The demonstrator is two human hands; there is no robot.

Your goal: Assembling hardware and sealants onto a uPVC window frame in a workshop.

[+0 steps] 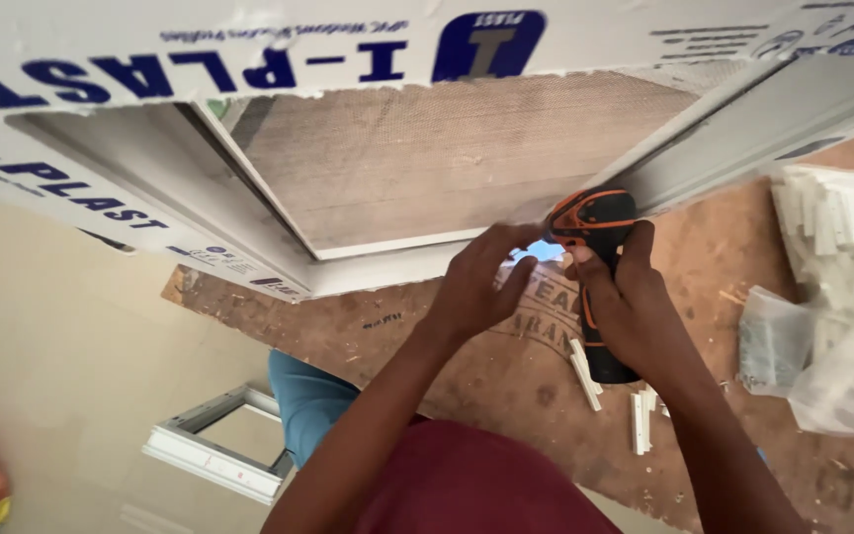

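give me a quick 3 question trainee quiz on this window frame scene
1. True or false: the right hand holds a black and orange cordless drill.
2. Where does the left hand rest?
A. on the plastic bag
B. on the white window frame beside the drill's tip
C. on the floor
3. Fill in: the frame lies on a brown ____ board.

Key: 1 true; 2 B; 3 wooden

Drill (595, 259) black with orange trim; frame (378, 265) white (blue print on film); workbench (467, 366) brown.
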